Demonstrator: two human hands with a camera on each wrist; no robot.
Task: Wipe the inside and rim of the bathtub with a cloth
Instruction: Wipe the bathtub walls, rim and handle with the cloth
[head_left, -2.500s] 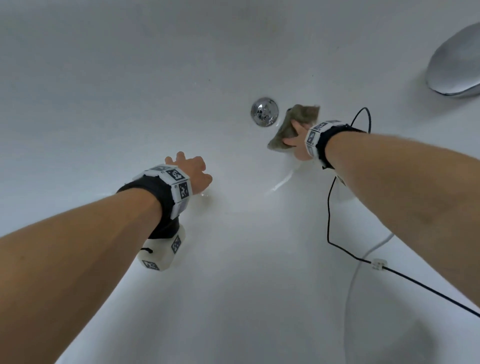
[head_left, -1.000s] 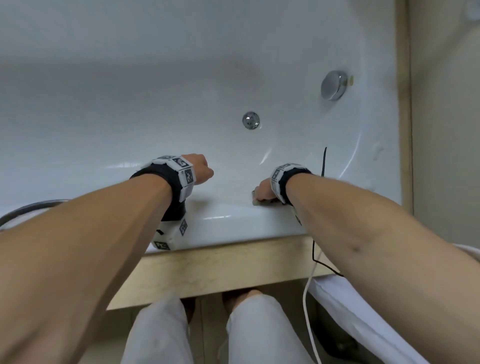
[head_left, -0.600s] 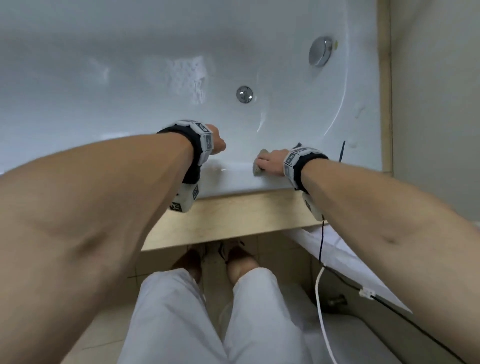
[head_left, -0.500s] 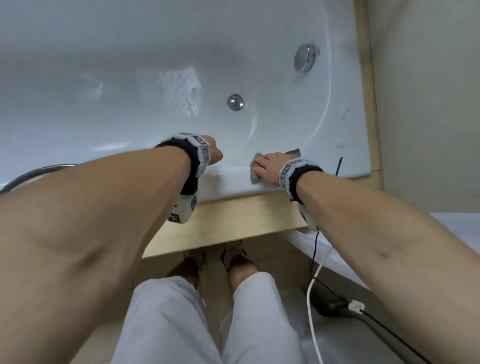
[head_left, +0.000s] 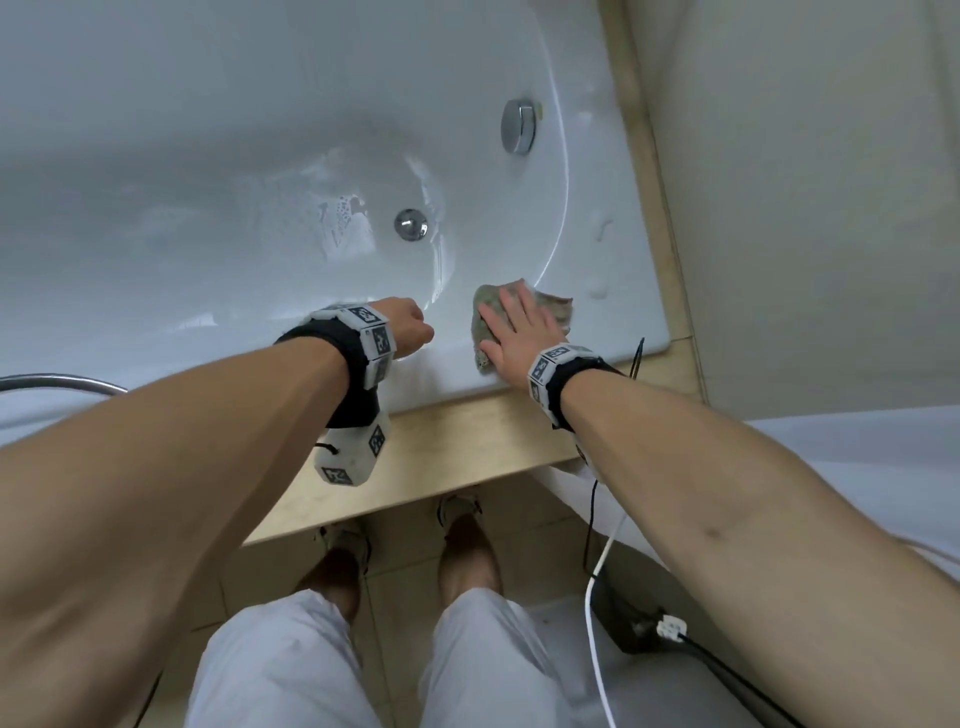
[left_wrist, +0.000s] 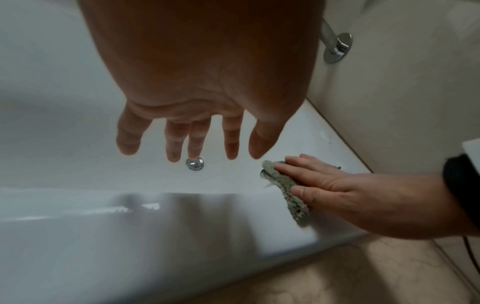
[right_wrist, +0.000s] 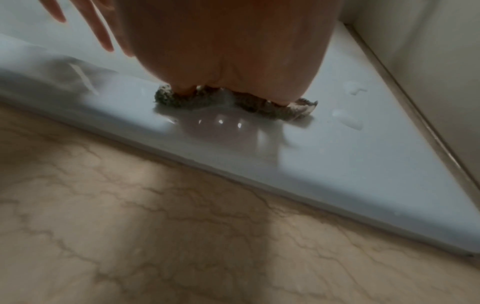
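The bathtub (head_left: 613, 312) is smooth, glossy white, wet in patches and mirror-like along its rim. The cloth (left_wrist: 281, 185) is nubbly, speckled green terry. The drain (head_left: 411, 224) is polished chrome, and the ledge (right_wrist: 155, 216) looks like veined beige marble.

Bathroom: white bathtub (head_left: 613, 332) (chrome drain (head_left: 411, 224)), tiled floor (head_left: 400, 577).

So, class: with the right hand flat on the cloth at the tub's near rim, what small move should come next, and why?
Probably slide the cloth along the rim toward the corner by the wall. The right hand presses it flat there, and water drops sit on the rim just beyond it. The left hand hovers open, holding nothing.
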